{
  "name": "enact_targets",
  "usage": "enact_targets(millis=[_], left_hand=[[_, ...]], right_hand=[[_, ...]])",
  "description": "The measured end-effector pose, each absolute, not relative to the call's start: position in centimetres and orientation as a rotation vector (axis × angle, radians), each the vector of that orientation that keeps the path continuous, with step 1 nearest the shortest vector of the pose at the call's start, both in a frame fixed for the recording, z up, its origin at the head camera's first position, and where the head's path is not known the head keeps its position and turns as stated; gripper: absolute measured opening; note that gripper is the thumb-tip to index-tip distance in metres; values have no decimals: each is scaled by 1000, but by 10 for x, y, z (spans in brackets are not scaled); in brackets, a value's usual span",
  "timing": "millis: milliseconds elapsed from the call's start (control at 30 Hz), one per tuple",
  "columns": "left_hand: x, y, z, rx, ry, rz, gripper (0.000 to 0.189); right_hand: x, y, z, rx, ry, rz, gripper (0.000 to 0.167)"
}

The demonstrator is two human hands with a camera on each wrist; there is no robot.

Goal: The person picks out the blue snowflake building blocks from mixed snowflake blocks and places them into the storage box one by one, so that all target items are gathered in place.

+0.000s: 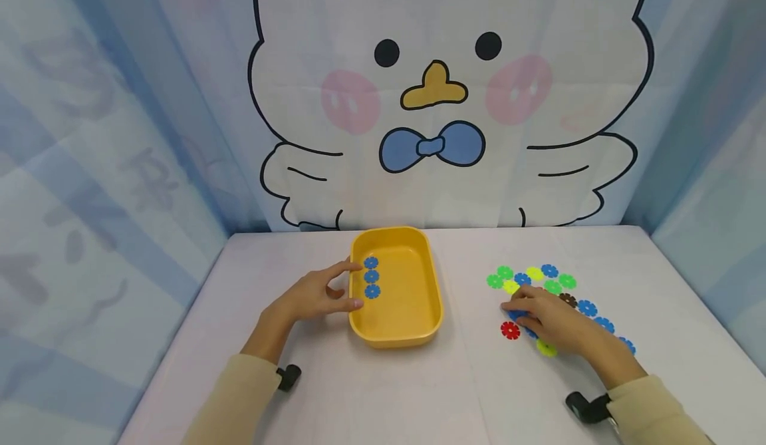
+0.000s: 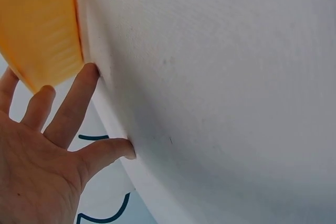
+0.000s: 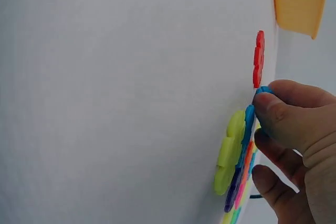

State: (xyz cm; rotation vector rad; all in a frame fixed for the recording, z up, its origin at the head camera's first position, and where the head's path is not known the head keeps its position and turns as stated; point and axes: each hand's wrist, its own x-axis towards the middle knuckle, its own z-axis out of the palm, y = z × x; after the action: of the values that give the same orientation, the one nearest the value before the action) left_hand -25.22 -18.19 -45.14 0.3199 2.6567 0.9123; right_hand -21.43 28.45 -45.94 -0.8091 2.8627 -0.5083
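A yellow tray (image 1: 409, 292) stands left of the middle of the table, with three blue snowflake discs (image 1: 372, 277) in a column along its left side. My left hand (image 1: 314, 293) touches the tray's left edge, its fingers spread; the left wrist view shows fingertips against the outer wall. On the right, my right hand (image 1: 556, 318) pinches a blue snowflake disc (image 3: 265, 90) between thumb and index finger, just over the loose pieces. Close to it lie a red disc (image 1: 510, 330) and a yellow-green disc (image 1: 546, 348). The hand hides part of the pile.
Several green discs (image 1: 553, 287), a brown disc (image 1: 568, 299) and more blue discs (image 1: 587, 308) spread behind and right of my right hand. A white cloth covers the table (image 1: 473, 378). Behind it hangs a curtain (image 1: 431, 192) with a cartoon bird.
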Motion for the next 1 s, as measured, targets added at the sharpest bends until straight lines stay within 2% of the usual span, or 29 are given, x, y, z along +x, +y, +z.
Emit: enact_targets(millis=[367,633,1000], left_hand=[[-250,-182,-450,306,2661,893,77],[-250,-181,-450,344,2671,903,75],[-250,-181,-450,421,2702,882,78]], right_hand=[[-211,294,-460,-779,2826,-617,32],[-213,292,-456,-729,2862,-613,44],[-216,280,-453,-832,2942,-776,46]])
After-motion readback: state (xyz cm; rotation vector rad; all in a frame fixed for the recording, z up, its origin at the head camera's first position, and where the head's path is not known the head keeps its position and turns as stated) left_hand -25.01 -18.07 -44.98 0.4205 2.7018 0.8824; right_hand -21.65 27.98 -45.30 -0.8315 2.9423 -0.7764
